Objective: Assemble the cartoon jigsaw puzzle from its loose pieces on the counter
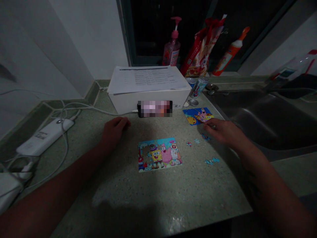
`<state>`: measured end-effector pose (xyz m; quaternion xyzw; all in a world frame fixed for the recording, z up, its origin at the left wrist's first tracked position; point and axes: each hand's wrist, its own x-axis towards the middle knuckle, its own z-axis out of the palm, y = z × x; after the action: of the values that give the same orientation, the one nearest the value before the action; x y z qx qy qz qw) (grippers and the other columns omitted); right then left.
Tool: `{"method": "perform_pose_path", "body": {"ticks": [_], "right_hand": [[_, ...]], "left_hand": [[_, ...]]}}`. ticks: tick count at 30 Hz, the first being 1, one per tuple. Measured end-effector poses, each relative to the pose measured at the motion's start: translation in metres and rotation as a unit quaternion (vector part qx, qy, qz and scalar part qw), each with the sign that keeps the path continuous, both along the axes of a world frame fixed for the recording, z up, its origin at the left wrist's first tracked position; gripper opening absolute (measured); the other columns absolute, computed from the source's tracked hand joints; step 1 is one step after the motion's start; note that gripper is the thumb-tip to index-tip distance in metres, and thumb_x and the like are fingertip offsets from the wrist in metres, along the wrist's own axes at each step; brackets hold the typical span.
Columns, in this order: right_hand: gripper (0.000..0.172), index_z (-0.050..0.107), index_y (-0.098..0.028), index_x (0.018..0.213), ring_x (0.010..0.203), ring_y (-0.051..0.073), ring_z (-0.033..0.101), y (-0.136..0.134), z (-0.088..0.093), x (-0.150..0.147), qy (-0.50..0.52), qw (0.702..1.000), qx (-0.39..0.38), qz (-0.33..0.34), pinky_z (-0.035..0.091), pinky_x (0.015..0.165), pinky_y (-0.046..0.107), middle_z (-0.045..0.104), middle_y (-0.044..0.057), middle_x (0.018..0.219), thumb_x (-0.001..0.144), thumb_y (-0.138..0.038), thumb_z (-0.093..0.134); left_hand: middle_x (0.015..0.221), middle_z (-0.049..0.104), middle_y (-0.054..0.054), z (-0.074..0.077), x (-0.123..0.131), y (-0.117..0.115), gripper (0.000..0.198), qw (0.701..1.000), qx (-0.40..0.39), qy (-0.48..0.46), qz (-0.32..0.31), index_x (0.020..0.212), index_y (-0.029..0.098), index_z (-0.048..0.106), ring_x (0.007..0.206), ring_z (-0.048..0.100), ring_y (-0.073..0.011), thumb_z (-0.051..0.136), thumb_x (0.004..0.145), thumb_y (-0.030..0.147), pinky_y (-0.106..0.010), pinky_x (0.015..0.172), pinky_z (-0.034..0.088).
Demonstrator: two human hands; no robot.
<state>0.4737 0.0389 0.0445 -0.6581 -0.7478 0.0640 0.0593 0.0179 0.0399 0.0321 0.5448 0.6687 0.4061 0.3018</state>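
A partly filled cartoon jigsaw puzzle lies on a table between a person's hands, loose pieces to its right. The right hand has its fingers pinched together at a blue picture card, though dim light obscures whether they grip anything. The left hand, fingers curled together, rests near a phone.

1. I look down on a speckled grey-green counter, dimly lit, with a faint glint toward its near edge.
2. Ahead of me, a dark window sits in a greenish frame.
3. A pale wall rises on my left.
4. A metal sink is set in at my right.
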Motion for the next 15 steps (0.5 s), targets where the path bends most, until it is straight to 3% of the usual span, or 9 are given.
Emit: {"method": "perform_pose_path", "body": {"ticks": [11,15], "right_hand": [[0.034,0.083,-0.025,0.108,0.084,0.031,0.080,-0.004,0.008,-0.012,0.039,0.999,-0.014,0.023,0.058,0.074,0.041,0.087,0.012,0.099,0.102,-0.041,0.053],[0.029,0.082,-0.026,0.103,0.086,0.029,0.079,-0.005,0.007,-0.019,0.071,0.994,0.003,0.079,0.059,0.077,0.041,0.086,0.010,0.100,0.100,-0.039,0.056]], "left_hand": [[0.078,0.075,-0.006,0.001,0.000,-0.001,0.036,1.000,-0.003,-0.005,0.003,0.073,0.027,0.073,0.081,0.069,-0.0268,0.060,0.086,0.057,-0.040,0.082,0.055],[0.077,0.074,-0.006,0.005,0.001,-0.001,0.036,1.000,-0.009,0.004,0.005,0.072,0.025,0.073,0.081,0.069,-0.0270,0.061,0.085,0.056,-0.041,0.083,0.055]]}}
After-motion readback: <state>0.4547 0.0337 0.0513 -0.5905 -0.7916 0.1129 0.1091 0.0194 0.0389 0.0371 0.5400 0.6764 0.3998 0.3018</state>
